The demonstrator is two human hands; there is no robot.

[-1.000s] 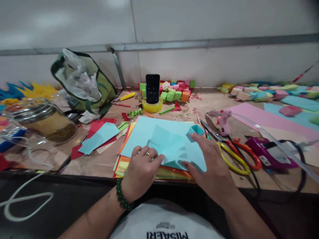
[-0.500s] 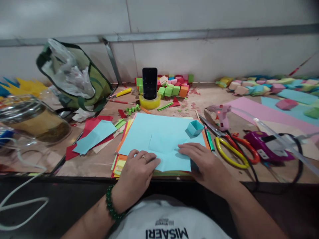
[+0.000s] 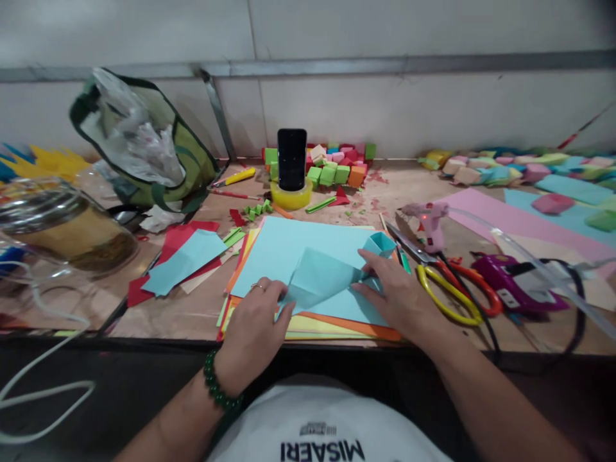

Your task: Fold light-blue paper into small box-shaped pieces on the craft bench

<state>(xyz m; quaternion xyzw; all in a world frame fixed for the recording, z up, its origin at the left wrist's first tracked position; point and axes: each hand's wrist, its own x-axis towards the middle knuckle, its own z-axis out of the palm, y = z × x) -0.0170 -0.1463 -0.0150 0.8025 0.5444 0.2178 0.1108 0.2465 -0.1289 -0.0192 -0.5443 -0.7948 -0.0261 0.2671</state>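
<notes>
While both our hands are in over the paper stack [image 3: 269, 244], the thing to watch is the folded blue sheet [image 3: 318, 276] strung between them: it lies to the right of our left hand [image 3: 257, 324] and to the left of our right hand [image 3: 400, 292], its long axis running mostly crosswise, one end at each set of fingers. So neither hand has the reach to itself; each is right at its own end. On the left, our thumb and bent forefinger come nearly together on the sheet's left corner, a small pinch, with the other fingers curled. On the right, we're half open, thumb and forefinger parted, the sheet's right end passing into the gap; how firmly it is gripped we can't tell. And just past those right fingertips stands the little blue paper box [image 3: 380, 244], clearly nearer our right hand than our left, by the stack's right side. Farther right, off the stack, we have the scissors [image 3: 447, 298] with open yellow and orange handles, and the pink glue gun [image 3: 433, 228], its red light showing; beyond the stack, the phone [image 3: 292, 159] stands upright in the yellow tape roll [image 3: 291, 196].
</notes>
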